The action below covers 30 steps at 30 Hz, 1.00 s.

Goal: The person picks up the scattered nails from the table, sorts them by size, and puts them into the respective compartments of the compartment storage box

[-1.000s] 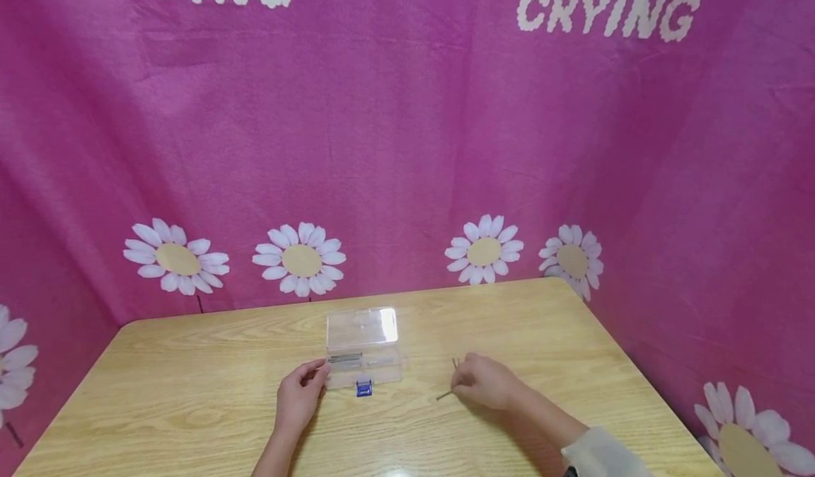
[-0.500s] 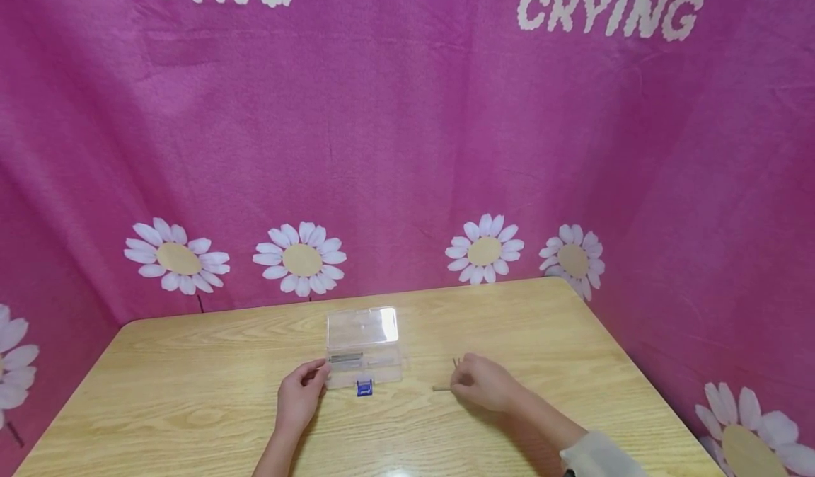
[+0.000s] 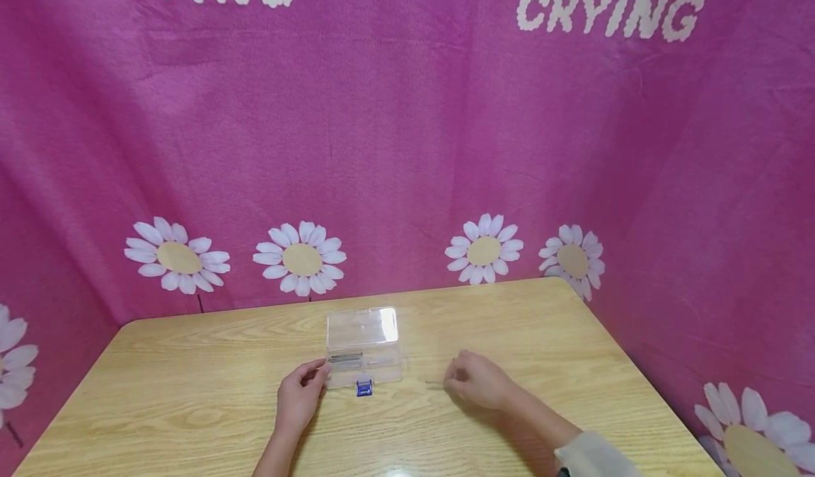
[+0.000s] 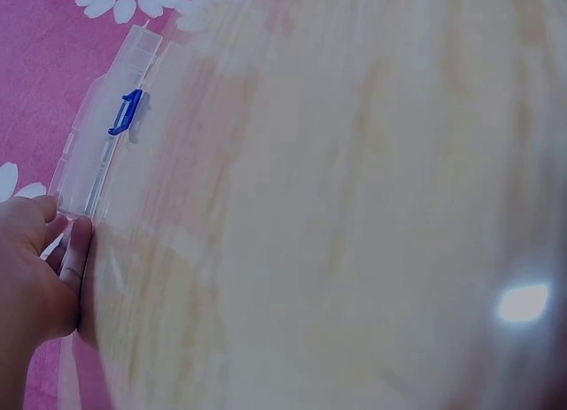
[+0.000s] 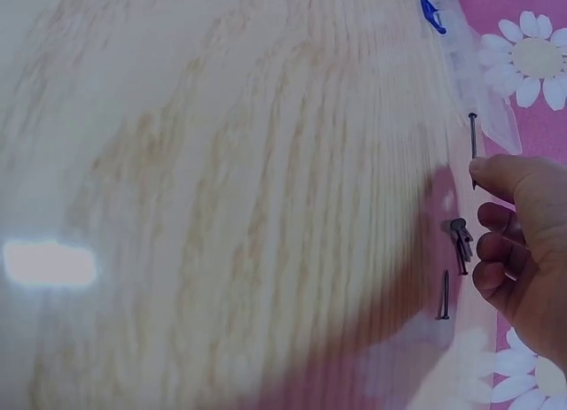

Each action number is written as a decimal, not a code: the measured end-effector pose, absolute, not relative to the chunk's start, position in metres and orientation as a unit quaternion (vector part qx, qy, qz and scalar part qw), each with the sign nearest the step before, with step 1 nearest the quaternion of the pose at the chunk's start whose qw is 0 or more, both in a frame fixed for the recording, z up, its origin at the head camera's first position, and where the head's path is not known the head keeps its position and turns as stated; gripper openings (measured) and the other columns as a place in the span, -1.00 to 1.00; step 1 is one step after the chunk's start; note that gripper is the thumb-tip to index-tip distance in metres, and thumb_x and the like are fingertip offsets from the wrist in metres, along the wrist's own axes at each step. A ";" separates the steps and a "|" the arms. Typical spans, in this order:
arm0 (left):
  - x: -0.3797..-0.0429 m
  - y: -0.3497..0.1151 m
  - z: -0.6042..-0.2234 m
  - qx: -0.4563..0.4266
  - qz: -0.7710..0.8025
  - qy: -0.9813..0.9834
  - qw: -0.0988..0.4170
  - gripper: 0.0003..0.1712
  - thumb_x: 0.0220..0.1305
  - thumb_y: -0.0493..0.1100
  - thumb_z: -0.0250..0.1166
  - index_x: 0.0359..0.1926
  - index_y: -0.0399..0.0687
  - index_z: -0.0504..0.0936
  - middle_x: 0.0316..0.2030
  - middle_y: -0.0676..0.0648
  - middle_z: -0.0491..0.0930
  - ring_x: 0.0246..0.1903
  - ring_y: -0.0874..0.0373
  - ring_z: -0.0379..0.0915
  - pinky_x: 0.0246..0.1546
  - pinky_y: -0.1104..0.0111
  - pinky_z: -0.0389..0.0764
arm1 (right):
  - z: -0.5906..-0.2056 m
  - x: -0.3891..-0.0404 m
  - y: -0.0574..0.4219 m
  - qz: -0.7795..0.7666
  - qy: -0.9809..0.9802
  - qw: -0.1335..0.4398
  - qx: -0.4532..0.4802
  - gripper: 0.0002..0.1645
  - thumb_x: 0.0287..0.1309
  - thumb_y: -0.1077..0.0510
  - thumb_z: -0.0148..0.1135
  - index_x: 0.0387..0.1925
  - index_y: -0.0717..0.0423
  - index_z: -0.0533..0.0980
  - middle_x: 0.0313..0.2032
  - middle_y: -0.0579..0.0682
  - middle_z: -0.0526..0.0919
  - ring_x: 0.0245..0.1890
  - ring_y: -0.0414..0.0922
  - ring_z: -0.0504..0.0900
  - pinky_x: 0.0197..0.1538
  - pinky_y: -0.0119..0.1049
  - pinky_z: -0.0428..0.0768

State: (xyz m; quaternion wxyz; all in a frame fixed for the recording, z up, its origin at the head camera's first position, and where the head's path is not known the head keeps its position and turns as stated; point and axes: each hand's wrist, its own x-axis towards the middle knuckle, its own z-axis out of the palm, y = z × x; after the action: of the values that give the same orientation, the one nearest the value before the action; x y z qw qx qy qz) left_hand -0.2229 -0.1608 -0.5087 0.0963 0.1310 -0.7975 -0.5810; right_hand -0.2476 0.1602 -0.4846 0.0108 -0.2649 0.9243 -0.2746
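Observation:
A clear plastic box [image 3: 384, 376] stands open on the table, lid [image 3: 356, 327] laid back and blue latch [image 3: 364, 388] at the front. Several nails [image 3: 346, 357] lie together in its back left compartment. My left hand [image 3: 301, 398] grips the box's left end between thumb and fingers. To the right of the box, my right hand [image 3: 479, 379] pinches one nail [image 5: 473, 135], whose head points toward the box. Below the curled fingers, in the right wrist view, are a small cluster of nails [image 5: 460, 242] and a single nail [image 5: 445, 295] on the table.
The wood-grain table [image 3: 210, 385] has its far edge close to a pink curtain [image 3: 395, 144] printed with daisies and lettering. The curtain also runs along the left and right sides. A bright light reflection shows on the tabletop near the front.
The pinched nail has turned from slanting toward the front to lying nearly level, pointing left. My right hand has shifted slightly left with it. The left hand and box stay in place.

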 end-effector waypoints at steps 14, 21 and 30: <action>-0.225 -0.162 -0.511 0.132 -0.575 -0.802 0.092 -0.64 0.26 -0.16 0.21 -0.02 -0.31 0.59 -0.38 -0.10 0.63 -0.52 0.30 0.45 -0.51 0.55 0.53 | -0.477 -0.250 0.148 -0.295 0.917 0.020 -0.266 -0.89 0.12 0.09 0.23 -0.39 0.03 0.62 -0.46 -0.19 0.43 -0.43 -0.32 0.39 -0.29 -0.43 0.48; -0.225 -0.162 -0.512 0.131 -0.573 -0.803 0.093 -0.65 0.25 -0.17 0.22 -0.02 -0.31 0.60 -0.39 -0.09 0.63 -0.53 0.29 0.46 -0.52 0.56 0.53 | -0.476 -0.256 0.144 -0.295 0.918 0.011 -0.267 -0.89 0.13 0.11 0.22 -0.38 0.03 0.63 -0.45 -0.17 0.44 -0.42 -0.29 0.38 -0.33 -0.44 0.45; -0.224 -0.162 -0.509 0.130 -0.575 -0.803 0.088 -0.64 0.26 -0.15 0.22 -0.01 -0.30 0.59 -0.37 -0.11 0.62 -0.51 0.30 0.45 -0.50 0.55 0.53 | -0.473 -0.260 0.138 -0.304 0.915 0.008 -0.266 -0.90 0.11 0.14 0.22 -0.36 0.06 0.62 -0.44 -0.14 0.45 -0.43 -0.26 0.39 -0.34 -0.44 0.44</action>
State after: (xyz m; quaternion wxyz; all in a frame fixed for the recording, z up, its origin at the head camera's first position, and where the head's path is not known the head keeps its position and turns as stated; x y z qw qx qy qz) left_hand -0.2241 -0.1624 -0.5094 0.0883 0.1300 -0.8031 -0.5747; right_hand -0.2597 0.1377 -0.4729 0.0078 -0.2656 0.9150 -0.3036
